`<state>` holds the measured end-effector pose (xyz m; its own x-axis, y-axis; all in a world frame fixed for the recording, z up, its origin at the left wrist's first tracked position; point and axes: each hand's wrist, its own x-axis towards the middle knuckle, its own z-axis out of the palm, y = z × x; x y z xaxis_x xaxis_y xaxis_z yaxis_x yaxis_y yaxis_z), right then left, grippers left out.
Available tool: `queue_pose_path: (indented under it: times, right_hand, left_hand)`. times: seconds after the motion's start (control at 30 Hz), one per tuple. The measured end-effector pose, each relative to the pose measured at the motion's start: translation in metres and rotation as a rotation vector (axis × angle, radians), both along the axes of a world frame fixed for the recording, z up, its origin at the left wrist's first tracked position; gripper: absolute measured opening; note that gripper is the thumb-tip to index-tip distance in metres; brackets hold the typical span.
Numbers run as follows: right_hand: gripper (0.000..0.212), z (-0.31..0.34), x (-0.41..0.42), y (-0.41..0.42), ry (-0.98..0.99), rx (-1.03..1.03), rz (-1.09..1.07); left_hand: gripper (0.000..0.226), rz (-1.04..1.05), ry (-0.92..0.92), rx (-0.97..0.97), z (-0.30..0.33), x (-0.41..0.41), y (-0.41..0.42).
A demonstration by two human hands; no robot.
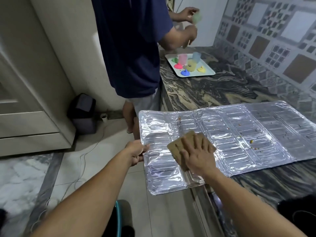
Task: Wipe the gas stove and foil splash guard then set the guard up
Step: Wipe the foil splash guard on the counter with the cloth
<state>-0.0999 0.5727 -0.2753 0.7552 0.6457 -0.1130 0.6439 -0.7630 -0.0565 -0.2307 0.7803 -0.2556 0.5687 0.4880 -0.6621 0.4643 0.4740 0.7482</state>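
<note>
The shiny silver foil splash guard (239, 134) lies flat on the dark marble counter (222, 89) with wavy grey and tan lines. One end of it sticks out past the counter edge, over the pale tiled floor (153, 211). The person's left hand (136, 152) holds that hanging end, with fingers curled round the edge. The right hand (199, 156) is flat, fingers spread, and presses a brown square cloth (177, 147) down on the foil. Little brown and yellow crumbs (251, 141) sit on the far part of the foil. Farther along the counter is a white flat tray (207, 70) with see-through plastic cups (183, 59) and small blobs of pink, blue, green and yellow on it. Another person in a dark blue shirt (131, 48) stands by the tray and holds a pale green cup (197, 17). The wall behind has square patterned tiles (273, 40) in grey, white and brown. On the floor, a dark bin (83, 113) stands by a cream cupboard (30, 100), and a thin wire (82, 161) runs over the tiles.
</note>
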Motion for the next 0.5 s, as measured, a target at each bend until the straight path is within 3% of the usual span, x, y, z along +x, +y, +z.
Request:
queue_pose_path:
  times: [0.17,0.27,0.33,0.43,0.5]
  right_hand:
    - [0.065,0.01,0.041,0.005,0.113,0.099,-0.341]
    - [0.071,0.006,0.045,0.008,0.136,0.128,-0.389]
    - [0.084,0.002,0.038,0.007,0.046,0.119,-0.363]
    - [0.1,0.005,0.036,0.007,0.026,0.069,-0.336]
    - [0.105,0.009,0.038,0.008,0.111,0.042,-0.363]
  left_hand:
    - [0.015,0.017,0.007,-0.018,0.0,-0.002,0.002]
    - [0.024,0.039,-0.034,-0.081,-0.002,-0.003,0.004]
    - [0.03,0.055,-0.179,-0.22,0.001,-0.005,0.001]
    - [0.072,0.128,-0.384,-0.494,-0.005,-0.002,-0.002]
    - [0.082,0.218,-0.413,-0.601,-0.012,0.0,-0.007]
